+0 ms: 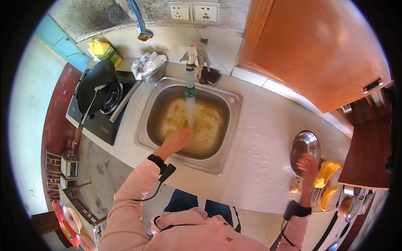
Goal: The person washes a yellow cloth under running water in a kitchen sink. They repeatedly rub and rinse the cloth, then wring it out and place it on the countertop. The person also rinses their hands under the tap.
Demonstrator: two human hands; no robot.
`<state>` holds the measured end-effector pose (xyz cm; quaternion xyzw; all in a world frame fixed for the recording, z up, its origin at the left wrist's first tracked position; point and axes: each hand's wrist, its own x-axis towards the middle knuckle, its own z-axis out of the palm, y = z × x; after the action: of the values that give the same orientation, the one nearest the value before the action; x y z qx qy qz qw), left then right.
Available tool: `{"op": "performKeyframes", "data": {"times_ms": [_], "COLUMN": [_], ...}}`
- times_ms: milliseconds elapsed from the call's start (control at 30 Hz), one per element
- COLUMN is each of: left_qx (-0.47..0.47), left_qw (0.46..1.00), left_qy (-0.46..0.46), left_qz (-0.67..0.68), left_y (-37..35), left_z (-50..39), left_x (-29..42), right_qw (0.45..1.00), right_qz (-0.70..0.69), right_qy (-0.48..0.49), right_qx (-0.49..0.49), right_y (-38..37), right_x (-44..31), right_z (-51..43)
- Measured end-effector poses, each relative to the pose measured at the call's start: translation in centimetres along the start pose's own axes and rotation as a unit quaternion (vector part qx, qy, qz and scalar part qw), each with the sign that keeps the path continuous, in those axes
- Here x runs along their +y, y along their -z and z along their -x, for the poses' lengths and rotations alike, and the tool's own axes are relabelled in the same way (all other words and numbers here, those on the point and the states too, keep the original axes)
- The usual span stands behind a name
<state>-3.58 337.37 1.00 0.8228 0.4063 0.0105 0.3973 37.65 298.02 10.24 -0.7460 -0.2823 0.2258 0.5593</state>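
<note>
My left hand (176, 141) is over the near part of a stainless steel sink (233, 125), its fingertips at the running water (190, 109). Its fingers are curled, and what lies inside them is hidden. The stream falls from a faucet with a green-ringed nozzle (190, 91) into cloudy yellowish water (205, 138) that stands in the basin. Over to the right, my right hand (307, 168) is blurred, with its fingers apart over the near side of a shiny metal bowl (303, 142). Whether it touches the bowl I cannot tell.
Pumpkin-like yellow pieces (328, 172) and pale scraps (295, 185) lie beside the bowl. A black wok (97, 84) with a metal spatula (91, 105) stands on the gas stove (106, 131). A steel pot (155, 73) holds a plastic bag. An orange cabinet door (314, 47) juts in at upper right.
</note>
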Motion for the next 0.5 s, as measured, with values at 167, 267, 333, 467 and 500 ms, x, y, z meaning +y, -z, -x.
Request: {"op": "performKeyframes", "data": {"times_ms": [167, 267, 333, 467, 500], "left_qx": [0.009, -0.042, -0.038, -0.047, -0.056], "left_qw": [0.999, 0.995, 0.956, 0.912, 0.929], "left_qy": [-0.020, 0.037, 0.089, 0.093, 0.076], "left_qz": [-0.041, 0.088, 0.278, 0.397, 0.358], "left_y": [4.7, 6.6, 7.0, 6.7, 6.6], "left_z": [-4.0, -6.8, -8.2, -10.4, -10.8], "left_x": [-6.9, -11.2, -13.0, -14.4, -14.6], "right_qw": [0.970, 0.960, 0.976, 0.989, 0.993], "right_qz": [-0.042, 0.141, 0.114, -0.140, -0.115], "right_qy": [-0.058, -0.038, -0.021, -0.032, 0.031], "right_qx": [-0.234, -0.237, -0.186, -0.038, -0.001], "right_y": [-28.2, -38.8, -42.3, -43.8, -43.7], "right_x": [0.0, 2.1, 1.7, -5.7, -8.5], "right_z": [-4.6, -7.9, -9.9, -12.7, -13.4]}}
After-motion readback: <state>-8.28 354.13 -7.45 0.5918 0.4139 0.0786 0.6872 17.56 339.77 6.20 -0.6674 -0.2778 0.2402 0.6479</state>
